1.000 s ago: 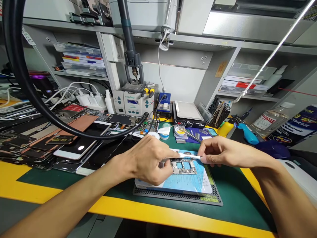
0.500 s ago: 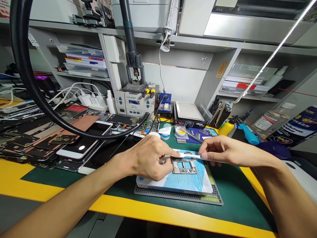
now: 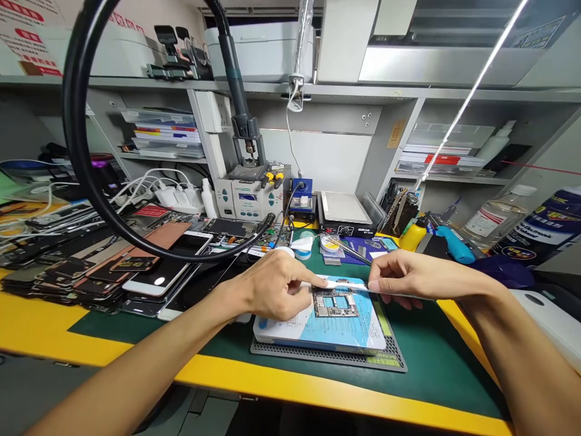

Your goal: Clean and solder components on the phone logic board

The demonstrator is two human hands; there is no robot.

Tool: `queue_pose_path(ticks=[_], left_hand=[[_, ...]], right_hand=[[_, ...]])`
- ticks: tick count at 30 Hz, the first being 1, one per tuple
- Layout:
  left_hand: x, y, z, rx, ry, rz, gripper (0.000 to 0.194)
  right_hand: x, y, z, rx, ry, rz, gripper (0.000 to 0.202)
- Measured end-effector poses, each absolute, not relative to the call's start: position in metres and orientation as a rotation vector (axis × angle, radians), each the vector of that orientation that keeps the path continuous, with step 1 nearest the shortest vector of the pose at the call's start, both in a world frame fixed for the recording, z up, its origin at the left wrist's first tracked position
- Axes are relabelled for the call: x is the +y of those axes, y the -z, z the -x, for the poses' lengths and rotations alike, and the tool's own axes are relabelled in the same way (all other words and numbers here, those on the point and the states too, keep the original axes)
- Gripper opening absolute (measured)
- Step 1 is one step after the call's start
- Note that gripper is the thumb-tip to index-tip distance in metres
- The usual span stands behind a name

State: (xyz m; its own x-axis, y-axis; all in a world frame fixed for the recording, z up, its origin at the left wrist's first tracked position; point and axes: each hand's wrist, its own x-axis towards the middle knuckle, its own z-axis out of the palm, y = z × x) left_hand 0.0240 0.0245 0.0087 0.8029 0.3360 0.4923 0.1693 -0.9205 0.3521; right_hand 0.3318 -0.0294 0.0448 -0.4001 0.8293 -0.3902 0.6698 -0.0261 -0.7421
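My left hand [image 3: 279, 284] is closed, its index finger pointing right, with the fingertip on one end of a narrow white strip [image 3: 340, 284] that looks like a folded or rolled wipe. Its other end meets the fingertips of my right hand [image 3: 397, 278], pinched around a slim metal tool that is mostly hidden by the fingers. Just below the strip, a phone logic board [image 3: 336, 313] with a cut-out middle lies on a blue and white box [image 3: 367, 333]. This box rests on a grey perforated pad [image 3: 397, 359].
Phones and phone parts [image 3: 97, 266] are stacked at left. Behind stand a hot-air rework station [image 3: 249, 197] with a looping black hose [image 3: 75, 121] and a flat heating plate [image 3: 345, 209]. A clear bottle [image 3: 494, 218] and a spray can [image 3: 540, 227] stand at right.
The view has shifted slightly, so the bench sits a little differently in frame. Both hands keep nearly the same pose over the board, the white strip still between them.
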Motion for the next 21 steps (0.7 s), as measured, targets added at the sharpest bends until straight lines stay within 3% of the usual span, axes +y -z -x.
queue_pose_path(ticks=[9,21], left_hand=[[0.021,-0.009,-0.03,0.306,-1.028,-2.823,0.039],[0.019,-0.001,-0.018,0.176,-1.051,-2.843,0.04]], right_hand=[[-0.027,-0.045,-0.333,-2.059,-1.36,1.527,0.042],[-0.026,-0.04,-0.33,-2.07,-1.371,1.53,0.038]])
